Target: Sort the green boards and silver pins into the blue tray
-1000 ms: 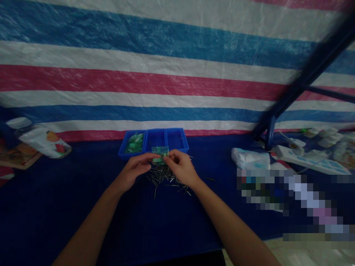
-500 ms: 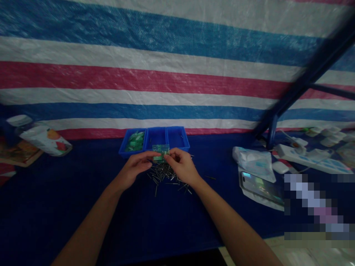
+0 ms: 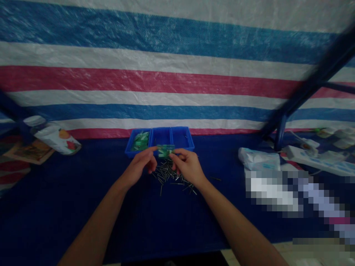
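1. The left hand [image 3: 140, 164] is bare, with slender fingers [image 3: 150, 150] and a narrow wrist.
2. The right hand [image 3: 191, 168] is bare too, its back smooth and rounded, its thumb [image 3: 174, 158] short beside the longer fingers.
3. The left forearm [image 3: 98, 221] is uncovered from the wrist to the lower edge of the view, slim at first and broader lower down.
4. The right forearm [image 3: 235, 220] is likewise uncovered and widens in the same even taper.
5. Between the forearms, at the bottom, lies a black patch [image 3: 199, 259], perhaps clothing; it is too dark to tell.
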Available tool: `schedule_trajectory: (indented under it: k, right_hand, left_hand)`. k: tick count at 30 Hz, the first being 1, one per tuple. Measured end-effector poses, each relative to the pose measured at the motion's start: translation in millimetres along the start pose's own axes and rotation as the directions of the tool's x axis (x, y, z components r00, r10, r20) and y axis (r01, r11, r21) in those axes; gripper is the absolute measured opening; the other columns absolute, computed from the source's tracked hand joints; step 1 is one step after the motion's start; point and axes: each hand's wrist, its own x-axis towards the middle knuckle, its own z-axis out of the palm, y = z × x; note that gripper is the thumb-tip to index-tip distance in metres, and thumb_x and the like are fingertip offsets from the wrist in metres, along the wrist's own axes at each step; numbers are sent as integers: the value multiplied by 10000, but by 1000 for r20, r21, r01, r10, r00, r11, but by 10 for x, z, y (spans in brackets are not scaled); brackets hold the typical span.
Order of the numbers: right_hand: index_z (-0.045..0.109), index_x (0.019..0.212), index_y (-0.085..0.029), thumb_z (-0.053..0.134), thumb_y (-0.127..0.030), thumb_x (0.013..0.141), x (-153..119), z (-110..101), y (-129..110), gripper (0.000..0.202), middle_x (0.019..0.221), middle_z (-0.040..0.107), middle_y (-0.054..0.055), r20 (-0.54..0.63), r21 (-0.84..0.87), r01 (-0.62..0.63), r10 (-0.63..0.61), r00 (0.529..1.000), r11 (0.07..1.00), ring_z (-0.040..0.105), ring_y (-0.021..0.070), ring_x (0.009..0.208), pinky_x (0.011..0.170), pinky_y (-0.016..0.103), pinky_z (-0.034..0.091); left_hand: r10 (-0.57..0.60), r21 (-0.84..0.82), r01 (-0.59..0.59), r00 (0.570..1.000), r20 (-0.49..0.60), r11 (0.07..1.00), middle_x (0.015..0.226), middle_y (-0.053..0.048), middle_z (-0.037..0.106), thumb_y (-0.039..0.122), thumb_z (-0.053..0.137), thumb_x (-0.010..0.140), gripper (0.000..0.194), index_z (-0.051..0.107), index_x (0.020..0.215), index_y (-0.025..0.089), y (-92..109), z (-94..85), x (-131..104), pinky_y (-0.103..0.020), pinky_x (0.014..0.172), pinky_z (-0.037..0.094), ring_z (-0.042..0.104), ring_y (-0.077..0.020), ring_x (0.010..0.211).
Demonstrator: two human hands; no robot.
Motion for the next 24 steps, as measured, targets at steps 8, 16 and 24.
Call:
schedule_trajectory:
  k: [8,16,24]
  right_hand:
    - [666,1140,-237,551,-244,804,30,-10,70,355,1014,729,52,-28,-25,161,-162,986,987,612,103,552,485,257,458]
    - [683,1037,-195,504,-214,828,56,-122,71,276,724,672,-2,-43,-223,203,-217,975,954,548,112,569,552,271,415]
    - [732,982,-208,615,-277,857,-76,-42,14,185,972,667,63,300,-741,436,-330,895,511,528,225,942,845,391,403]
  left_hand:
    - [128,-87,-140,984,-126,986,882,-111,733,653,583,809,552,747,967,150,93,36,-8,-281,571,456,658,-192,684]
    - [489,686,-67,752,-443,725,1177,-110,675,521,495,903,453,686,1156,198,95,-271,-1,-442,902,468,628,-275,993]
    - [547,890,144,742,-387,433,1164,-87,686,441,542,893,321,690,1082,228,73,-334,7,-504,978,438,587,-308,1118]
